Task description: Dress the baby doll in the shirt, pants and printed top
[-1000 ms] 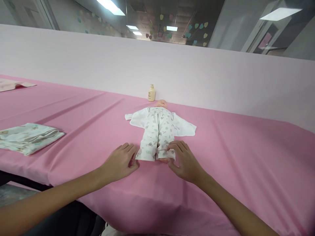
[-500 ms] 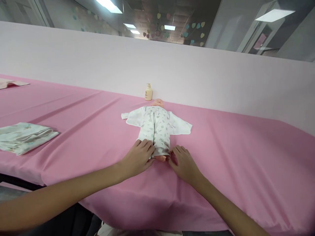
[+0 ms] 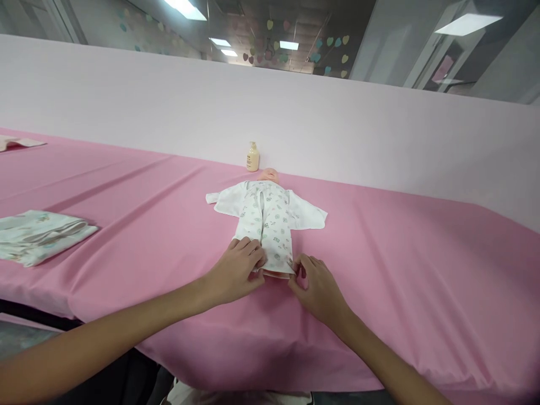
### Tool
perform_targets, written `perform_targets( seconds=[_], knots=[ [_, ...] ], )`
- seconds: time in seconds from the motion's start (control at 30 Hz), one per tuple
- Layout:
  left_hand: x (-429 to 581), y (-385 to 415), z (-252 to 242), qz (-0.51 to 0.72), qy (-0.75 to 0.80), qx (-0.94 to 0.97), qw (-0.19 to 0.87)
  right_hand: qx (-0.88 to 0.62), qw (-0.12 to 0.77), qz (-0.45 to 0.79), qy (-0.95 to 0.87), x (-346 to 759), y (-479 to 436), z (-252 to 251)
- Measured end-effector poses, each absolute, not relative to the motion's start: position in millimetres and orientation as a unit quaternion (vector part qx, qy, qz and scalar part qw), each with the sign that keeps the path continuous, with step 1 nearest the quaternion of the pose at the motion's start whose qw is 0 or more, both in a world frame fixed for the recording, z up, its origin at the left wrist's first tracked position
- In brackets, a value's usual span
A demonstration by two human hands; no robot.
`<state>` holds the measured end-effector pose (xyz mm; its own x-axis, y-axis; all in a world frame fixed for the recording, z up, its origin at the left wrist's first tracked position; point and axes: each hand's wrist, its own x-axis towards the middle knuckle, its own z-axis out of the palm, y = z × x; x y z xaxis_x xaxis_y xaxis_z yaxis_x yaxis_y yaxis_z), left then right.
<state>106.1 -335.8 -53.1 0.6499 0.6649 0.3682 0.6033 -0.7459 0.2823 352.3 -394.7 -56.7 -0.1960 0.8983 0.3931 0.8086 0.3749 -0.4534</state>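
Observation:
A baby doll point(image 3: 269, 175) lies on its back, its head toward the wall. It wears a white baby gown point(image 3: 274, 222) with small printed figures, the sleeves spread to both sides. My left hand point(image 3: 240, 267) is closed on the lower hem at the left side, thumb under and fingers over the cloth. At the right corner of the same hem, my right hand point(image 3: 318, 287) pinches the fabric between thumb and fingers. The hem is drawn straight between both hands. Only a thin strip of the doll's feet shows below it.
A pale yellow pump bottle point(image 3: 252, 157) stands by the wall behind the doll's head. To the left lies a folded patterned cloth point(image 3: 44, 236), with a pink cloth point(image 3: 19, 143) farther back. A pink sheet point(image 3: 400, 292) covers the table, which meets a white wall point(image 3: 379, 135).
The right corner of the hem has been pulled down toward me, covering most of the foot that showed before. My left hand has hardly moved.

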Motion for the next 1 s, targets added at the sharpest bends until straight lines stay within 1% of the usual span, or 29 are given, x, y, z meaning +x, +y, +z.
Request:
perform_targets(
  seconds=[0.17,0.27,0.37,0.47,0.57,0.77,0.87,1.0],
  knots=[
    [94.2,-347.0,-56.9,0.25,0.346,0.902,0.069,-0.544,0.271,0.04,-0.793,358.6,-401.1,-60.6],
    [72.5,-349.0,-65.2,0.287,0.348,0.89,0.067,-0.529,0.277,0.007,-0.803,355.7,-407.9,-60.6],
    [46.0,-345.6,-73.3,0.311,0.381,0.869,0.05,-0.504,0.286,-0.022,-0.815,343.5,-411.6,-56.7],
    [26.8,-338.6,-77.9,0.296,0.437,0.846,0.071,-0.486,0.282,-0.047,-0.826,322.3,-405.5,-53.1],
    [19.3,-330.5,-78.8,0.267,0.451,0.846,0.096,-0.483,0.254,-0.073,-0.835,297.9,-390.2,-54.1],
    [19.7,-321.6,-76.1,0.234,0.408,0.874,0.123,-0.475,0.167,-0.133,-0.854,272.2,-361.0,-60.4],
    [19.9,-323.5,-74.2,0.226,0.395,0.881,0.132,-0.464,0.156,-0.115,-0.864,273.8,-357.0,-59.5],
    [18.0,-330.8,-67.7,0.235,0.399,0.876,0.138,-0.46,0.206,-0.027,-0.864,277.6,-361.5,-54.3]
  ],
)
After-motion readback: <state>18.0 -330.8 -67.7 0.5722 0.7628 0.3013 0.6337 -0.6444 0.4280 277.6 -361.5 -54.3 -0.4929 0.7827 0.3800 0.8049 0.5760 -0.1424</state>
